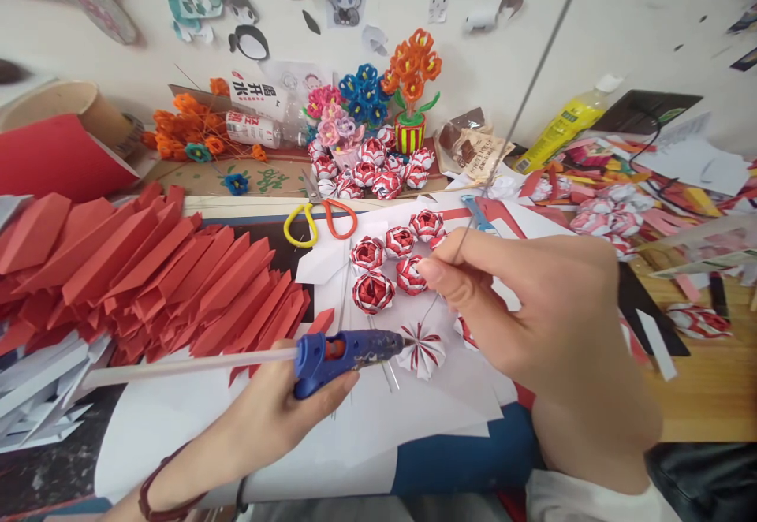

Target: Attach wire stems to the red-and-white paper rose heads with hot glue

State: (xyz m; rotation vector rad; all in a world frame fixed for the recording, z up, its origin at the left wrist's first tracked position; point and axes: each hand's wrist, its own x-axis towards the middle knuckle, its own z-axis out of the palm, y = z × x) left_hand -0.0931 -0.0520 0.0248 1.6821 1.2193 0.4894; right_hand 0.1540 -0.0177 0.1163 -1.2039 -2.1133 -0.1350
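Note:
A blue glue gun (pixel 348 355) with a long clear glue stick out of its back is gripped by my left hand (pixel 277 408). Its dark tip is at the edge of a white paper flower (pixel 421 352) with red stripes. Pinched in my right hand (pixel 502 293) is a thin grey wire (pixel 541 65); its lower part runs down toward the middle of that flower. Whether wire and flower touch is hard to tell. Behind them, several red and white paper roses (pixel 372 292) sit on white paper (pixel 378 419), partly hidden by my right hand.
Folded red paper pieces (pixel 154 270) pile up at the left. Scissors (pixel 319 218) with yellow and orange handles lie behind the roses. Flower ornaments (pixel 411 72) stand by the wall. A yellow bottle (pixel 561 128) and paper scraps (pixel 668 230) are at the right.

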